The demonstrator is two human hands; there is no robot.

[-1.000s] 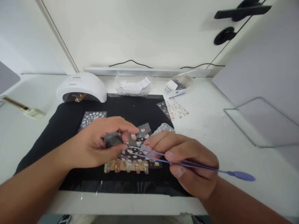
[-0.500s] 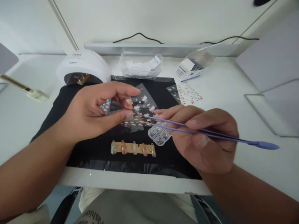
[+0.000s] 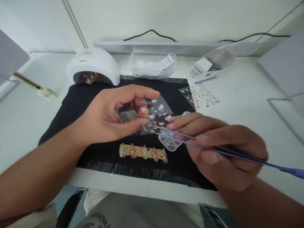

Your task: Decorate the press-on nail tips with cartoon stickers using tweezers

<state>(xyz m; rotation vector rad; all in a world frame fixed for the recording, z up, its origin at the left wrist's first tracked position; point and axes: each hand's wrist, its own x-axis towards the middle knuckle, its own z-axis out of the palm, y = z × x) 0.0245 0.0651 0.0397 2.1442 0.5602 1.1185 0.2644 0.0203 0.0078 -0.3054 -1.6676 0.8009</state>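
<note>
- Left hand [image 3: 106, 112], half-curled, holds a glossy transparent sticker sheet [image 3: 163, 113], centre, over the black mat [image 3: 104, 155].
- Right hand [image 3: 228, 152] pinches slender violet tweezers [image 3: 187, 142], tips parted.
- Far right, cardboard box [image 3: 196, 73] reads "Alcohol pads".

Left hand [image 3: 106, 117], index finger [image 3: 144, 91] arched above thumb [image 3: 133, 126], right hand [image 3: 230, 169], fingers [image 3: 213, 134] pinched, forearms [image 3: 45, 171] angled inward
</note>
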